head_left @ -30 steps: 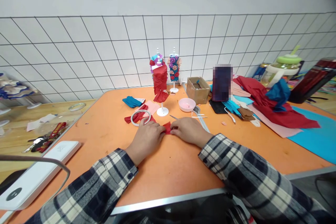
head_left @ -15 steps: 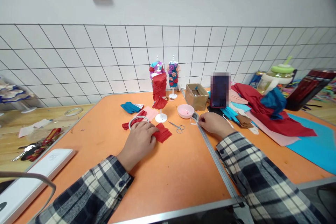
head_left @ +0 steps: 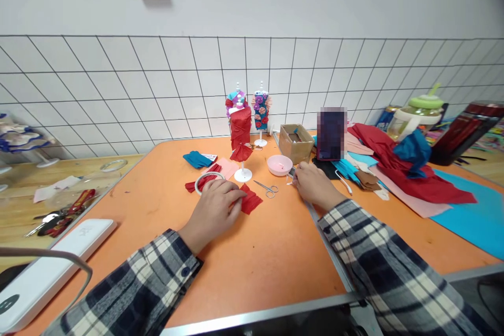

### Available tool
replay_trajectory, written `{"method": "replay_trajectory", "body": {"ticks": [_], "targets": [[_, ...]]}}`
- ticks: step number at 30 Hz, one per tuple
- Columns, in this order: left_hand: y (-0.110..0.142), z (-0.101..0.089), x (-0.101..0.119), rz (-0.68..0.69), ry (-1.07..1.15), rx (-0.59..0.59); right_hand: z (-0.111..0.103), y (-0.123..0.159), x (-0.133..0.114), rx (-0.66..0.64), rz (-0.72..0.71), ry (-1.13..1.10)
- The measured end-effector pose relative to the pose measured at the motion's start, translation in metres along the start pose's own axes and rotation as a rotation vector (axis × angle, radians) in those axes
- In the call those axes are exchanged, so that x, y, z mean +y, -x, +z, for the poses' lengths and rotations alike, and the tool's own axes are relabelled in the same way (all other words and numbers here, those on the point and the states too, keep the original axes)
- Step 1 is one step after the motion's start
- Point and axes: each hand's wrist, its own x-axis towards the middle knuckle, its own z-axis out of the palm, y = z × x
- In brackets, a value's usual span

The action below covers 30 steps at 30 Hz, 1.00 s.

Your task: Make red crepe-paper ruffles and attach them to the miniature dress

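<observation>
At centre, red paper (head_left: 251,200): creased, near-left of scissors (head_left: 268,188).
Left hand (head_left: 214,207): over its left edge; grip unclear.
Right hand (head_left: 314,184): apart, beside bowl (head_left: 279,171); grip unclear.
Paper edge: light pressure should limit tearing.

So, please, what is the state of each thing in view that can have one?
Small scissors: lying flat, blade opening unclear
Red crinkled piece: left hand at its edge
Pink bowl: upright, bits inside
Cardboard box: open
Front mannequin: draped in red
Phone: upright
Green-lidded bottle: lid on
Thermos: lid on
Power bank: lying flat
</observation>
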Motion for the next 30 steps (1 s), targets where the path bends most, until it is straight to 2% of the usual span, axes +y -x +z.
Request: {"method": "replay_trajectory", "body": {"ticks": [2, 5, 7, 11, 14, 16, 17, 20, 23, 26, 30], "targets": [[0.0, 0.0, 0.002, -0.033, 0.124, 0.034, -0.004, 0.004, -0.009, 0.132, -0.16, -0.075], [0.0, 0.002, 0.006, -0.119, 0.373, 0.062, -0.008, 0.011, -0.026, 0.365, -0.543, -0.203], [0.001, 0.004, 0.009, -0.159, 0.481, 0.057, -0.008, 0.016, -0.036, 0.52, -0.718, -0.203], [0.0, 0.008, 0.012, -0.185, 0.536, 0.016, -0.007, 0.024, -0.054, 0.714, -0.869, -0.15], [-0.002, 0.011, 0.014, -0.228, 0.617, 0.002, -0.007, 0.028, -0.06, 0.765, -0.929, -0.187], [-0.003, 0.011, 0.015, -0.262, 0.649, 0.001, -0.008, 0.03, -0.062, 0.711, -0.878, -0.311], [-0.003, 0.011, 0.015, -0.272, 0.634, -0.008, -0.008, 0.031, -0.063, 0.643, -0.834, -0.399], [-0.002, 0.008, 0.017, -0.252, 0.49, -0.071, -0.004, 0.029, -0.063, 0.34, -0.716, -0.624], [-0.001, 0.004, 0.019, -0.2, 0.325, -0.117, 0.003, 0.025, -0.064, 0.109, -0.57, -0.68], [0.001, 0.001, 0.02, -0.168, 0.218, -0.139, 0.009, 0.022, -0.067, 0.025, -0.469, -0.665], [0.002, 0.001, 0.02, -0.143, 0.197, -0.153, 0.008, 0.025, -0.072, 0.059, -0.562, -0.575]]}}
